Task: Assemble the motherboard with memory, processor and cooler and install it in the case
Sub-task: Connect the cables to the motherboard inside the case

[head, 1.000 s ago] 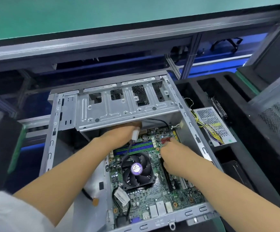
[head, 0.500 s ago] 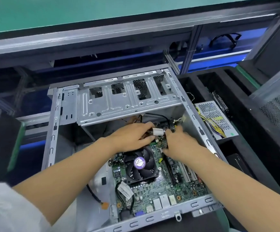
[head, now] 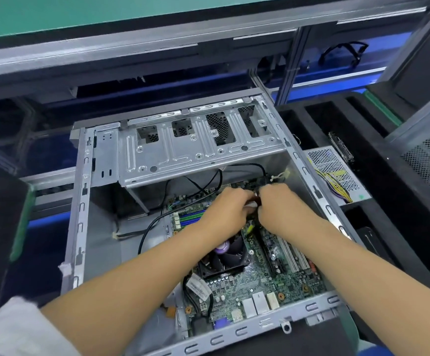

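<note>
The motherboard [head: 257, 278] lies flat in the case [head: 80, 217], long axis near to far, ports at the near wall. Left hand [head: 228, 211] and right hand [head: 280, 209] pinch a small white connector [head: 251, 202] together. A skewed push could bend its pins.

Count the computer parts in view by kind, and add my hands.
Case: 1
Motherboard: 1
Cooler fan: 1
Power supply: 1
Connector: 1
Hands: 2, left hand and right hand
Total: 7
</note>
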